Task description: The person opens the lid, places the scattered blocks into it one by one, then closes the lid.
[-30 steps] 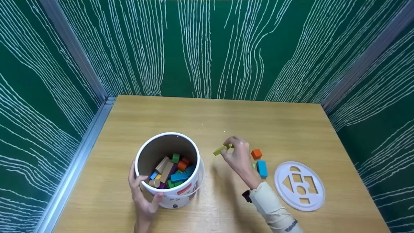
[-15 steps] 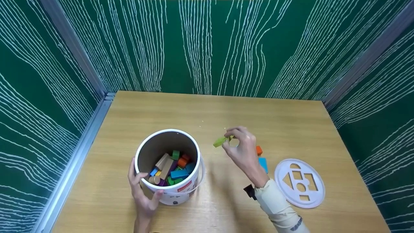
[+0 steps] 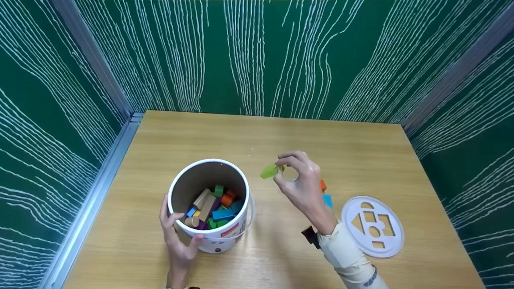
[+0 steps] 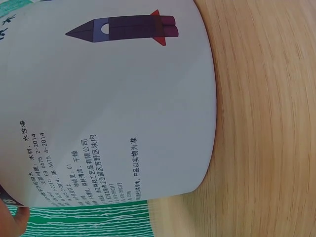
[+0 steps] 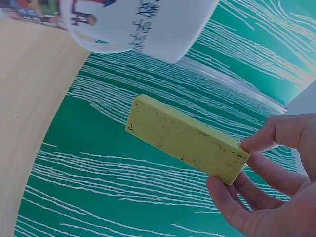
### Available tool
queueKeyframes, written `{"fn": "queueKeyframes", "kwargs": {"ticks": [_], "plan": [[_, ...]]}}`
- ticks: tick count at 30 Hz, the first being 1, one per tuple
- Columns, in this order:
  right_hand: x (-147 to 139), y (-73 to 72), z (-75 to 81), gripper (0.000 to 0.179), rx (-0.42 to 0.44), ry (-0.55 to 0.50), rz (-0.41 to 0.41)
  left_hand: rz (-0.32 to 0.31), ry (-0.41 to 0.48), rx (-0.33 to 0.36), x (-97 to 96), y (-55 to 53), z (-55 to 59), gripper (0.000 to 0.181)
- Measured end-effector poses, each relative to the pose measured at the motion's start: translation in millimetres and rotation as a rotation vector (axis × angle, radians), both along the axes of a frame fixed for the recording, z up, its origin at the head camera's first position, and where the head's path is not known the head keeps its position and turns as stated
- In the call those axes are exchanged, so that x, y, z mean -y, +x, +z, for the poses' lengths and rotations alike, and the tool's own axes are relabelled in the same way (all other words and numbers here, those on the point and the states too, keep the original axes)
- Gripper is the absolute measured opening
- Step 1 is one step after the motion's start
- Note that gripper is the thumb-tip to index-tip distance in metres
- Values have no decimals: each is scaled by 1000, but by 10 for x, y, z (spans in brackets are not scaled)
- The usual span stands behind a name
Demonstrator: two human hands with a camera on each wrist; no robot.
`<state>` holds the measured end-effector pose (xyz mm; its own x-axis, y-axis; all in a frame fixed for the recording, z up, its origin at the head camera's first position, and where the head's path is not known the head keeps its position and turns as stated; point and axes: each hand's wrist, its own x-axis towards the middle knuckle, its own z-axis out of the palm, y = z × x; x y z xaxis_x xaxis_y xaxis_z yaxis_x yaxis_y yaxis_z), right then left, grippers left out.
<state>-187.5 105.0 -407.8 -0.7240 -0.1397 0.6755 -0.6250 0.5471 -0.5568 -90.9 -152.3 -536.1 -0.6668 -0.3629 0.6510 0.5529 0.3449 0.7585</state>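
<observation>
My left hand grips the near left side of a white bucket, one finger over the rim and the thumb against the outer wall. Blocks in several colours lie in its bottom. To the right of the bucket, my right hand pinches one end of a yellow-green rectangular block between thumb and fingertips, above the table. In the right wrist view this block shows dark specks, and its free end points away from the fingers. The left wrist view shows the printed bucket wall close up.
Partly hidden behind my right wrist, an orange block and a blue block lie on the table. Farther right is a round white lid with shaped holes. Green walls with white lines enclose the table.
My right hand has risen and shifted slightly away from me with the yellow-green block, which has turned to show more of its broad face. The left hand stays on the bucket.
</observation>
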Motion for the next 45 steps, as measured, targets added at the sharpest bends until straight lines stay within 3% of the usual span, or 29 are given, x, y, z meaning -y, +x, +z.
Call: {"fn": "queueKeyframes", "kwargs": {"ticks": [6,12,19,28,45], "plan": [[25,48,88,17,-5,3,29,4,1,12,-56,54,181,59],[70,95,156,17,0,-12,91,10,4,36,-54,57,187,57],[159,147,196,13,23,-22,177,4,-7,3,-53,51,179,59],[298,159,132,13,43,-1,283,14,-28,-6,-52,49,187,64],[559,72,-83,11,212,178,349,28,-35,34,-53,57,194,62]]}}
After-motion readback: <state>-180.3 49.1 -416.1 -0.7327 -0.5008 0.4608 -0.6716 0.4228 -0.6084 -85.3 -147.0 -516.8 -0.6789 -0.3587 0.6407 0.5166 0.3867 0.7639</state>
